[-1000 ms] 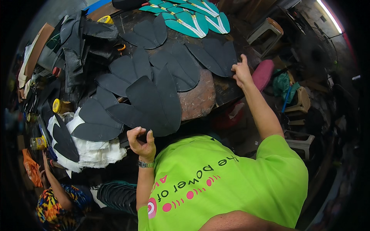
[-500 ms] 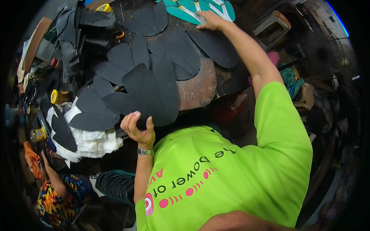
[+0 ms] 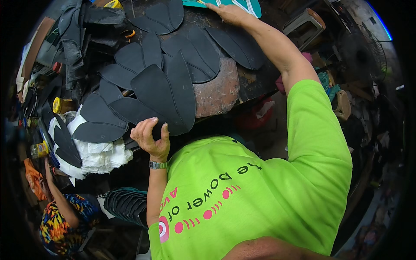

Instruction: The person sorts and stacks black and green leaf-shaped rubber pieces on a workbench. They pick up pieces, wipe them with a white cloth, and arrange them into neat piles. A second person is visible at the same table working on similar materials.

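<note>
Flat black leaf-shaped pieces with stitched seams overlap across the dark worktable. My left hand, a metal watch on its wrist, is at the near edge of a large black piece. Its fingers are curved, with the thumb held apart, and nothing shows in it. At the far edge of view, my right hand reaches over a teal panel carrying white strips. Its fingertips come together at a small yellowish-white bit, too small to name. More black pieces lie between the two hands.
White cloth is stacked left of my left hand, with yellow-lidded jars near it. Another person's arm is at lower left, beside an orange bag. A pale stool and a fan stand at right.
My right hand has shifted left and farther away along the teal panel, which shows less now. The whole view has moved slightly. My left hand stays by the same black piece.
</note>
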A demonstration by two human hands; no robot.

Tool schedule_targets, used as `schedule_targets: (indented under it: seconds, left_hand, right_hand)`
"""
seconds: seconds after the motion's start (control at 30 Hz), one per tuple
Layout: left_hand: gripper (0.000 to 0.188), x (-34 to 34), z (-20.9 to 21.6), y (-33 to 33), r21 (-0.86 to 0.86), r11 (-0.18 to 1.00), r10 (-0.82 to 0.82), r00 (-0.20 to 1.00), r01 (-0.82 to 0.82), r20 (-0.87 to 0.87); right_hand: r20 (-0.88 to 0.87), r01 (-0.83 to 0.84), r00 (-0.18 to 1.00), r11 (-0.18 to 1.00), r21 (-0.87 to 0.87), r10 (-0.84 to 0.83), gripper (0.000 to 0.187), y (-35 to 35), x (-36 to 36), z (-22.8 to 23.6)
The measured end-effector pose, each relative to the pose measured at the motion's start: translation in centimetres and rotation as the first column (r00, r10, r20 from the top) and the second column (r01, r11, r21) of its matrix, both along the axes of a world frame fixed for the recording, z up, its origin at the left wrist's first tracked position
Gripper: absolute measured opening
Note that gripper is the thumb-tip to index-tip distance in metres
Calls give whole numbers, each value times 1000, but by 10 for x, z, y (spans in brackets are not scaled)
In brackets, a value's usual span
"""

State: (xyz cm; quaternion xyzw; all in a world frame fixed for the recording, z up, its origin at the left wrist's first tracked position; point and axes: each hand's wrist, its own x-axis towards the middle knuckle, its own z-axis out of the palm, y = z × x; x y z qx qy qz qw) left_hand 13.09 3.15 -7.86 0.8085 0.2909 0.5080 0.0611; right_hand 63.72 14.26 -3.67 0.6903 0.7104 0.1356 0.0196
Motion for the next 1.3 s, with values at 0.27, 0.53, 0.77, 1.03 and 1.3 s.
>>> schedule_targets:
  seconds: [0.27,0.53,0.77,1.03,1.3]
  left_hand:
    - [26,1,-2,2,14,1000,9,999,-8,-35]
    - [28,9,40,-2,-20,998,-60,998,61,17]
    - [29,115,119,71,-94,885,-458,818,455,-348]
    - [74,243,77,226,-293,950,-300,593,110,-748]
    - [70,262,39,269,-527,846,-471,573,80,-670]
  right_hand:
    - [-93,50,996,825,562,3,32,-28,6,39]
    - [-263,195,962,851,487,-70,34,-40,13,36]
    - [-361,262,930,818,512,-72,33,-9,-9,43]
    - [-601,407,799,712,572,25,36,3,-13,63]
    - [-954,676,-99,723,145,284,42,-28,-8,82]
